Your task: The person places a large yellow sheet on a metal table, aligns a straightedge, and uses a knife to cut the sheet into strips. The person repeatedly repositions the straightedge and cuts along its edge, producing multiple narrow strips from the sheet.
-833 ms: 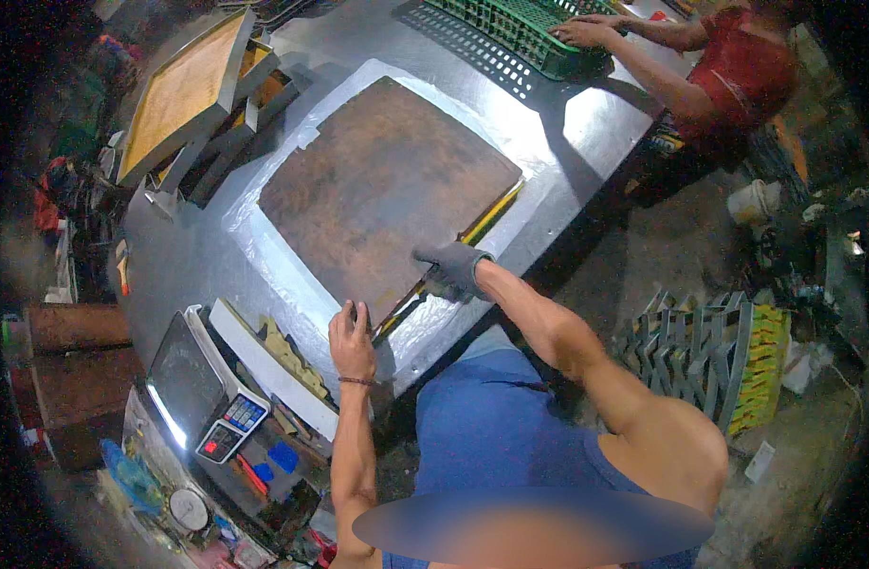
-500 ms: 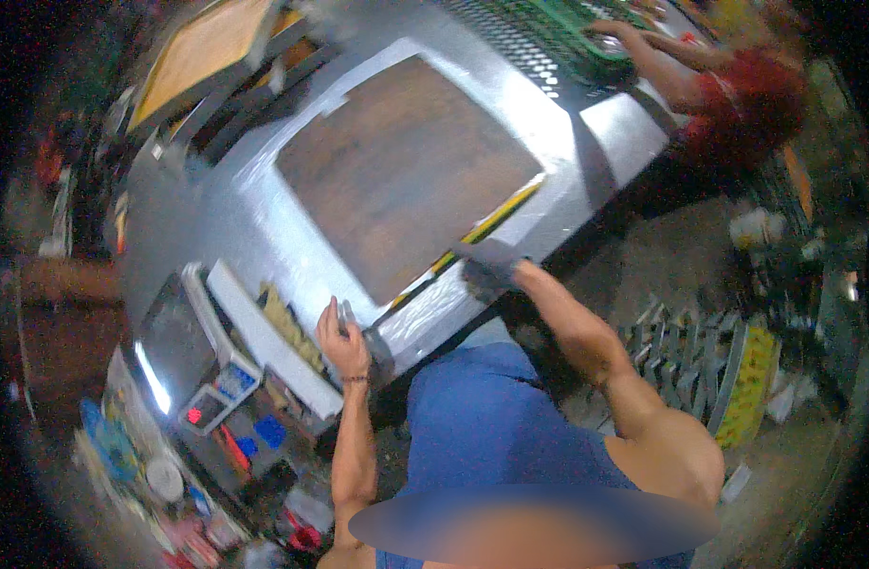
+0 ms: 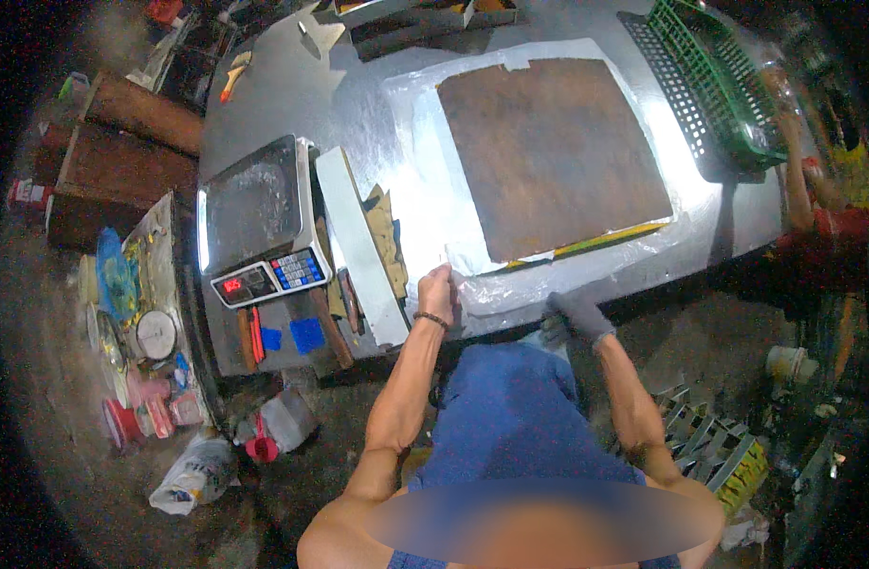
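Lying flat on the counter [image 3: 292, 100], a brown board [image 3: 562, 156] is covering the middle of a white sheet [image 3: 446, 180], with a yellow and dark strip [image 3: 612, 236] showing along its near edge. As far as placement is going, the board is already sitting squarely on the sheet; its top is lying bare, and clear film [image 3: 501, 296] is spreading loose and unfolded around the near side. How much is remaining beyond that, the view is not revealing. Close to the board's near left corner, the bare left hand [image 3: 436, 292] is reaching the sheet's edge with its fingertips bunched together, though whether they are pinching anything I cannot tell. The grey-gloved right hand [image 3: 576, 318] is hovering by the counter's near edge, apart from the board, its fingers loosely bending; whether it is gripping something is not showing. Farther left, a long white block [image 3: 360, 247] is lying beside crumpled tan paper [image 3: 385, 228], and a digital scale [image 3: 254, 194] is standing next to them. Toward the right, a green crate [image 3: 717, 85] is standing near a co-worker in red [image 3: 840, 239].
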Available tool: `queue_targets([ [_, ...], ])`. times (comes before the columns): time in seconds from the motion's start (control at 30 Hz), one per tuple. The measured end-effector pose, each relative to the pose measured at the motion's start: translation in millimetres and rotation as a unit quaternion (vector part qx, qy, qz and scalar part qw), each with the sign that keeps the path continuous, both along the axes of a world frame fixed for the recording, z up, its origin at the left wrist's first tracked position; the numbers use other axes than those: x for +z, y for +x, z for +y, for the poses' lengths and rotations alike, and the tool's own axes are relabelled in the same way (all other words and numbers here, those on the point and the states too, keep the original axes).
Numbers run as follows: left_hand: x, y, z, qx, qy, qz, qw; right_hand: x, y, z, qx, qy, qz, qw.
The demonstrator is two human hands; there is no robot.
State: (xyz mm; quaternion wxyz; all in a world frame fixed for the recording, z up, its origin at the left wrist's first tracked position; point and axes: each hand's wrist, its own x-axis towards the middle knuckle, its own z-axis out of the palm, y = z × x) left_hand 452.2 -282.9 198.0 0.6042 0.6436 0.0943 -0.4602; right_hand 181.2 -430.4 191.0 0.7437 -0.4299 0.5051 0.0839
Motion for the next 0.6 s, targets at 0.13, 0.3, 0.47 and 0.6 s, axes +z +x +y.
queue_targets([
  [0.13, -17.3, 0.8, -9.6, 0.011, -0.011, -0.081, 0.997, -13.5, 20.1, 43.7, -0.09, 0.157, -0.191, 0.965],
  [0.3, -21.3, 5.5, -11.1, 0.05, -0.056, -0.07, 0.995, -37.1, 66.9, 61.1, -0.025, 0.009, -0.344, 0.939],
  [0.47, -23.7, 7.2, -8.8, 0.057, -0.074, -0.088, 0.992, -35.8, 75.9, -15.1, -0.471, -0.019, -0.349, 0.81],
  [0.6, -27.9, 8.6, -7.1, 0.097, -0.113, -0.037, 0.988, -21.7, 66.7, -62.9, -0.562, -0.001, -0.317, 0.764],
])
